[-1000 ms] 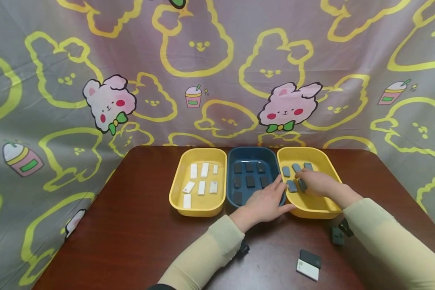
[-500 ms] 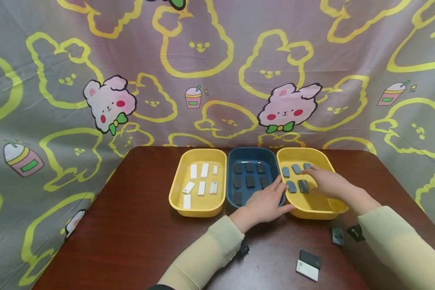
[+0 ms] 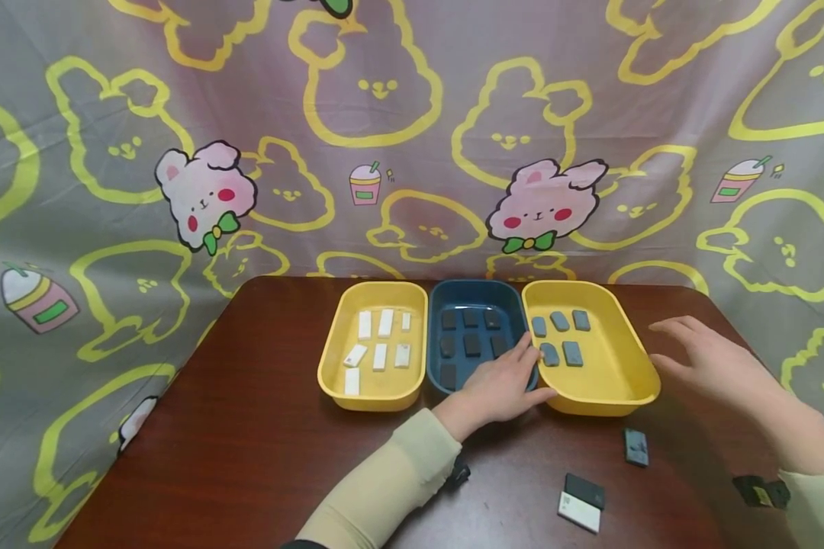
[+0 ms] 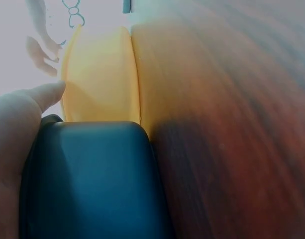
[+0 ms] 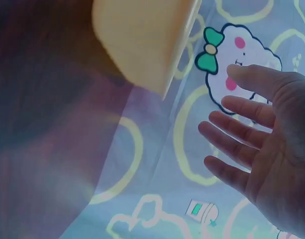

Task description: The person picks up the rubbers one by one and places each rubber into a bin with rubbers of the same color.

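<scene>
My left hand (image 3: 497, 385) lies over the right side of the dark blue tray (image 3: 477, 288), fingers extended where it meets the right yellow tray (image 3: 628, 366). In the left wrist view its straight thumb (image 4: 51, 93) touches the yellow tray's rim. My right hand (image 3: 717, 366) is in the air just right of that tray, fingers spread, holding nothing; the right wrist view shows the bare palm (image 5: 286, 164). Several flat grey-blue tiles (image 3: 573, 354) lie in two rows in the right yellow tray. Dark tiles (image 3: 472, 345) line the blue tray, partly hidden by my left hand.
The left yellow tray (image 3: 373, 402) holds several white tiles (image 3: 380, 357). On the brown table (image 3: 247, 427) in front lie a grey-blue tile (image 3: 635, 447) and, side by side, a dark tile (image 3: 584, 490) and a white tile (image 3: 580, 512). A patterned cloth (image 3: 426, 91) hangs behind.
My right hand has let go of a grey-blue tile in the right yellow tray's front row, then moved out over the rim to the right. My left hand stays in place.
</scene>
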`<state>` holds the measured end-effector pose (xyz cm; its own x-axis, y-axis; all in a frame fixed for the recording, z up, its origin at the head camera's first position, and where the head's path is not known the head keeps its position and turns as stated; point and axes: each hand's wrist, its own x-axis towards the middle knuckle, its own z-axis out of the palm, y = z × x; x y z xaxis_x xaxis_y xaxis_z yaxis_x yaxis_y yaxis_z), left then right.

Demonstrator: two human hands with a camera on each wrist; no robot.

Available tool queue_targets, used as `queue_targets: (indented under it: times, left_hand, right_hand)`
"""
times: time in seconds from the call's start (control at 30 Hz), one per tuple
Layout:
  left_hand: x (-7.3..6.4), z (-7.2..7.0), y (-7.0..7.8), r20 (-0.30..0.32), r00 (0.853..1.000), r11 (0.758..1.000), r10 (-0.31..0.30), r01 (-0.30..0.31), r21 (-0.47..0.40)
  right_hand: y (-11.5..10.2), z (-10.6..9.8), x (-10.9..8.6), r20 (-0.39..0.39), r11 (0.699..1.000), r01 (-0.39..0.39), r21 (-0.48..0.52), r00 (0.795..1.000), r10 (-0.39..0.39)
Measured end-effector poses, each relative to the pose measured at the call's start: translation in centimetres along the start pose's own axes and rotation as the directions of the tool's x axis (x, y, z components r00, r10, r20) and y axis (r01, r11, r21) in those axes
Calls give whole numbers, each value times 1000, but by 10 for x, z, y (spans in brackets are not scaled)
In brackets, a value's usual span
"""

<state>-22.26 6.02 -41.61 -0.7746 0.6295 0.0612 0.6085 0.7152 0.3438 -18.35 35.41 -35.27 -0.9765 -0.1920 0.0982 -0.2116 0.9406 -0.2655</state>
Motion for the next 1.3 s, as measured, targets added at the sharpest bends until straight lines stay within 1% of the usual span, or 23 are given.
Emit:
queue_targets:
  times: [0.1, 0.2, 0.27, 0.3, 0.37, 0.5, 0.63, 0.7, 0.77, 0.87, 0.97, 1.13, 1.3]
  left_hand:
    - [0, 0, 0, 4, 1000, 1000, -3, 3, 1]
    - [0, -1, 0, 5, 1000, 1000, -4, 4, 9]
    - [0, 0, 1, 6, 1000, 1000, -6, 5, 14]
    - [0, 0, 1, 6, 1000, 1000, -6, 6, 17]
    - [0, 0, 1, 6, 1000, 1000, -7, 7, 25]
    - [1, -1, 0, 7, 1000, 999, -10, 10, 36]
    - [1, -1, 0, 9, 1000, 999, -10, 9, 34]
    - [1, -1, 0, 9, 1000, 999, -10, 10, 34]
    - [1, -1, 0, 12, 1000, 999, -12, 12, 38]
    - [1, -1, 1, 15, 1000, 999, -15, 14, 44]
    - [1, 0, 2, 21, 1000, 999, -17, 17, 43]
    - [1, -1, 2, 21, 1000, 999, -15, 14, 38]
    - [2, -2, 1, 14, 1000, 999, -20, 20, 27]
  right_hand:
    - [8, 4, -15, -2, 1000, -23, 12, 1000, 23]
    - [15, 12, -27, 24, 997, -80, 4, 997, 80]
    - [18, 19, -34, 73, 991, -134, -4, 988, 134]
    - [20, 22, -37, 110, 988, -156, -6, 982, 156]
    - [22, 29, -42, 183, 984, -176, -9, 968, 174]
    - [18, 45, -48, 267, 992, -125, 33, 957, 112]
    - [5, 58, -51, 285, 996, -70, 53, 957, 52]
    - [-1, 63, -50, 297, 997, -69, 37, 953, 55]
    - [-6, 66, -49, 296, 999, -48, 15, 954, 41]
    - [-11, 68, -47, 315, 999, -50, -1, 948, 47]
    - [-14, 69, -49, 305, 999, -33, 0, 952, 32]
    - [-19, 73, -54, 251, 1000, 20, -9, 968, -17]
    - [-22, 75, -53, 247, 999, 38, -22, 968, -32]
